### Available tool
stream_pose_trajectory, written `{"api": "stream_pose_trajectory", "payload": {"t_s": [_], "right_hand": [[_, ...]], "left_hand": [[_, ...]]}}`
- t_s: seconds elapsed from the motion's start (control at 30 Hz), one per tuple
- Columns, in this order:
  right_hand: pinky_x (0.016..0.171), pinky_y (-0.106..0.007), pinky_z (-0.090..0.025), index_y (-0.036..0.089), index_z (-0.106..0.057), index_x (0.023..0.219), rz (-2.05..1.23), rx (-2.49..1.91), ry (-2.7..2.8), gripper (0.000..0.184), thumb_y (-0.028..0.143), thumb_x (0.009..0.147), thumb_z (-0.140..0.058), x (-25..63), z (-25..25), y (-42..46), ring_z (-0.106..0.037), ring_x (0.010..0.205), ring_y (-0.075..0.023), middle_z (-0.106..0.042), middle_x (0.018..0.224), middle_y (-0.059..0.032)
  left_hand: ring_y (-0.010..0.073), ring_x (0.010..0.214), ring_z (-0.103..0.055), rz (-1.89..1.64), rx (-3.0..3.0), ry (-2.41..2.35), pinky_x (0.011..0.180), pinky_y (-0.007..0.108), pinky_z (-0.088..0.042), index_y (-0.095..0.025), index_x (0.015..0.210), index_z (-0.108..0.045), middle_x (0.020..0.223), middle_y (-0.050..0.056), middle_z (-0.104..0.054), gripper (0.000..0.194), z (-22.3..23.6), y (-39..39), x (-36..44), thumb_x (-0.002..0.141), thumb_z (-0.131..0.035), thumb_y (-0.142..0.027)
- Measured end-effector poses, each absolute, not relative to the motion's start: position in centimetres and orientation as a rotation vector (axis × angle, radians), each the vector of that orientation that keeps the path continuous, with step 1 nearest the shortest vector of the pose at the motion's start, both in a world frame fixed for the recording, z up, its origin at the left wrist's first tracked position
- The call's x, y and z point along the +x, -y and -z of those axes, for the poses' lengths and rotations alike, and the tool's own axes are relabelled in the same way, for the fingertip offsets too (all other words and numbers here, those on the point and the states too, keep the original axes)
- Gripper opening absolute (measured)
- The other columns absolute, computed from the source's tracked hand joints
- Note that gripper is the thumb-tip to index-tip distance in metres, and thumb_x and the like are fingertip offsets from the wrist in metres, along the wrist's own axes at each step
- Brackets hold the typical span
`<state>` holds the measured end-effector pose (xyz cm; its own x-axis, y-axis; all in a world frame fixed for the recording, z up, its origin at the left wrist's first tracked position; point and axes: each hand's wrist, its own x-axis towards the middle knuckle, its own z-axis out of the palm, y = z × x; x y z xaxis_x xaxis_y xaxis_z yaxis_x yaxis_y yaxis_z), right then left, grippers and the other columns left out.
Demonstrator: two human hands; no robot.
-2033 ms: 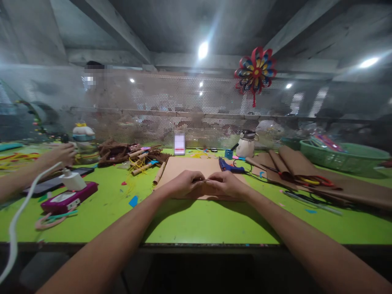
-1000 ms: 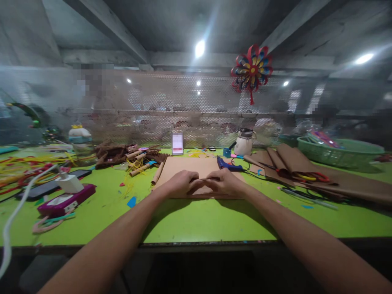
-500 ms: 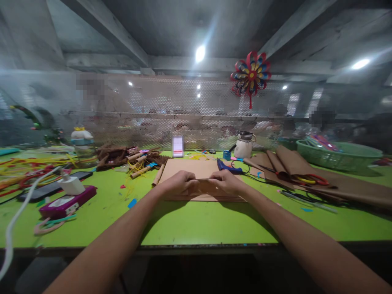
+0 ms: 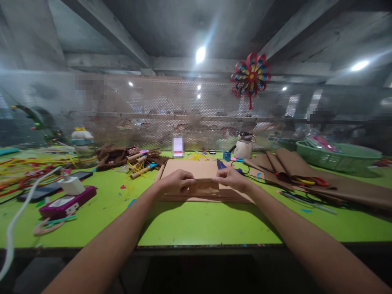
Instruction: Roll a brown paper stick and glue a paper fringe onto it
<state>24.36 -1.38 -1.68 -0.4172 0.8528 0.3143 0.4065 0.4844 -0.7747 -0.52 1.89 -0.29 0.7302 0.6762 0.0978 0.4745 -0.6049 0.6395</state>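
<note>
In the head view a flat sheet of brown cardboard (image 4: 196, 168) lies over further brown sheets (image 4: 226, 197) on the green table. My left hand (image 4: 180, 180) pinches its near edge left of the middle. Right of the middle, my right hand (image 4: 229, 179) pinches the same edge between thumb and fingers. Between the hands the near edge is raised, with a shadowed gap beneath. Just behind my right hand lies a blue glue gun (image 4: 221, 164), partly hidden by it.
Brown paper sheets (image 4: 288, 167) and red-handled scissors (image 4: 318, 180) lie right, before a green basket (image 4: 343, 157). A white kettle (image 4: 244, 147) and a propped phone (image 4: 178, 147) stand behind. At left are a purple power strip (image 4: 69, 203), a jar (image 4: 84, 153) and coloured cords (image 4: 36, 171).
My right hand has slid a little to the right along the cardboard's edge, widening the space between the hands. It now covers more of the glue gun. My left hand has shifted slightly left.
</note>
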Motion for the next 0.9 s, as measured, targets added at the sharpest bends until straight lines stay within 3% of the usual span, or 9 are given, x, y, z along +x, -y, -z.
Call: {"api": "stream_pose_trajectory", "payload": {"t_s": [0.1,0.23,0.33,0.47,0.6,0.73,0.9], "right_hand": [[0.043,-0.02,-0.022,0.014,-0.047,0.053,-0.847,-1.002,1.921,0.045,0.053,0.07,-0.06,24.5,1.6,1.4,-0.028,0.043,-0.0046,-0.035,0.045,0.0062],[0.047,-0.022,-0.035,0.013,-0.055,0.063,-1.001,-0.839,1.616,0.046,0.055,0.079,-0.047,24.5,1.3,1.3,-0.041,0.046,-0.0074,-0.048,0.052,0.0006],[0.061,-0.025,-0.046,0.012,-0.063,0.084,-1.152,-0.727,1.564,0.037,0.047,0.073,-0.061,24.0,0.9,1.8,-0.055,0.063,-0.0122,-0.061,0.071,-0.0048],[0.083,-0.036,-0.046,0.016,-0.06,0.107,-1.424,-0.571,1.711,0.051,0.032,0.061,-0.075,22.6,0.4,3.5,-0.059,0.09,-0.0195,-0.065,0.095,-0.009],[0.087,-0.037,-0.044,0.013,-0.065,0.1,-1.463,-0.459,1.885,0.041,0.032,0.064,-0.073,21.9,-0.2,5.0,-0.06,0.09,-0.0197,-0.065,0.095,-0.0101],[0.076,-0.033,-0.048,0.013,-0.068,0.087,-1.387,-0.522,1.932,0.03,0.031,0.064,-0.073,22.1,-0.6,5.4,-0.06,0.079,-0.0173,-0.065,0.083,-0.0068],[0.068,-0.03,-0.047,0.012,-0.066,0.076,-1.23,-0.635,1.856,0.025,0.033,0.063,-0.072,22.1,-0.1,4.6,-0.057,0.069,-0.0141,-0.063,0.075,-0.0043]], "left_hand": [[0.0081,0.045,-0.046,-0.43,2.244,-0.811,0.047,0.02,-0.033,-0.014,0.071,-0.055,0.05,-0.003,-0.05,0.035,-0.2,-1.7,-0.6,0.08,-0.048,-0.047],[0.0069,0.045,-0.043,-0.494,2.076,-0.72,0.047,0.02,-0.032,-0.014,0.066,-0.053,0.049,-0.004,-0.048,0.036,-1.0,-0.5,-0.5,0.079,-0.05,-0.047],[0.0071,0.045,-0.044,-0.486,1.909,-0.654,0.047,0.021,-0.033,-0.015,0.069,-0.054,0.049,-0.003,-0.05,0.034,-1.1,0.2,-0.2,0.078,-0.053,-0.047],[0.0091,0.046,-0.049,-0.385,1.719,-0.536,0.049,0.023,-0.036,-0.015,0.07,-0.054,0.048,-0.001,-0.054,0.033,-0.6,0.6,0.3,0.075,-0.058,-0.047],[0.0089,0.044,-0.049,-0.284,1.653,-0.442,0.052,0.024,-0.038,-0.015,0.069,-0.058,0.05,0.0,-0.056,0.03,-0.2,1.2,0.7,0.073,-0.062,-0.044],[0.011,0.05,-0.051,-0.188,1.666,-0.504,0.054,0.026,-0.041,-0.017,0.08,-0.064,0.058,0.001,-0.061,0.03,0.4,1.5,1.3,0.068,-0.065,-0.044],[0.0111,0.062,-0.052,-0.444,1.717,-0.604,0.063,0.027,-0.042,-0.016,0.078,-0.065,0.072,0.003,-0.063,0.018,1.2,0.1,1.4,0.07,-0.063,-0.032]]}}
